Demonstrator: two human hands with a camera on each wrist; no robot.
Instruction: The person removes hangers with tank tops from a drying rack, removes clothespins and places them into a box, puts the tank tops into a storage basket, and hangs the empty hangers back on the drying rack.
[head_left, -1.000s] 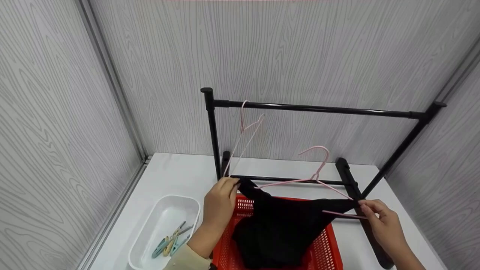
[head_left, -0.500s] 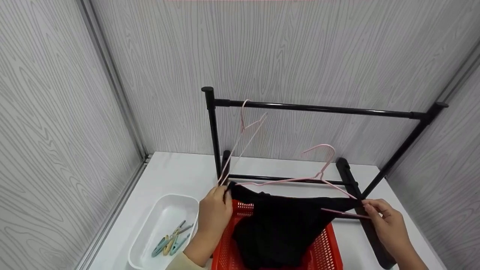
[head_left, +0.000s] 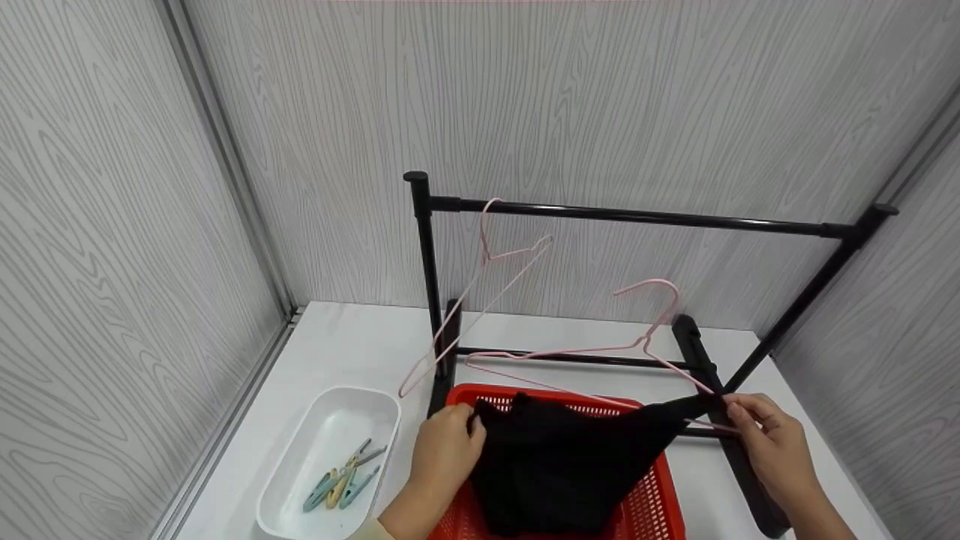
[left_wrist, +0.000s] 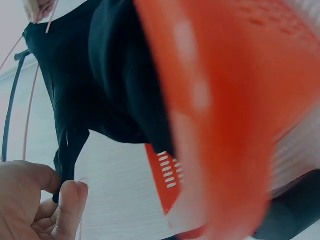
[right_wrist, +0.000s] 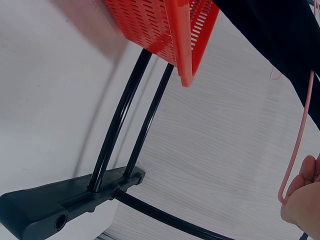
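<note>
A black garment [head_left: 559, 457] is stretched between both hands, its lower part down in the red basket [head_left: 660, 487]. My left hand [head_left: 448, 450] pinches the garment's left corner at the basket's rim; in the left wrist view a narrow strip of cloth [left_wrist: 71, 145] runs up from the thumb and fingers. My right hand [head_left: 772, 442] grips the other corner together with the right end of a pink hanger [head_left: 570, 351]. The hanger's left end sticks out bare above the garment, and its hook points up. In the right wrist view the hanger's bent end lies against the fingers [right_wrist: 307, 172].
A black rack [head_left: 637, 216] stands behind the basket, with another pink hanger [head_left: 484, 292] on its left side. At left sits a white tray [head_left: 274, 465] holding several clothespins [head_left: 341, 487]. Patterned grey panels [head_left: 600, 97] enclose the white table [head_left: 360, 337].
My left hand went left, then came back lower with the garment's corner, baring the hanger's left end. The hanger on the rack swung slightly. My right hand stayed nearly in place.
</note>
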